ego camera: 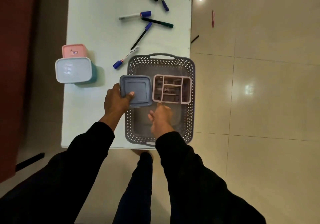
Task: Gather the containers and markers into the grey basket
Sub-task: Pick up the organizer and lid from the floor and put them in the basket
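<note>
Here a pale table is seen from above, with a tiled floor to its right. A grey basket with perforated walls sits at the table's near right corner. Inside it, toward the far right, a pink divided tray is already placed.

At the table's left edge two tall lidded containers stand touching: a teal container with a pale lid, and a pink container just behind it. Neither has been moved into the basket yet.

A flat grey box with a square lid is held over the basket's left rim, just beside the pink tray. It is gripped by the left hand, thumb laid on the lid and fingers curled round the edge. The right hand is blurred above the basket floor, holding nothing; its fingers appear loosely extended toward the tray's near edge.

Several markers are scattered across the far half of the table, well apart from the basket except one blue-capped marker lying just beside its far left corner.

The box is judged best lowered level into the free floor beside or in front of the tray, clear of the rim, so room is left for the tall containers and markers.
</note>
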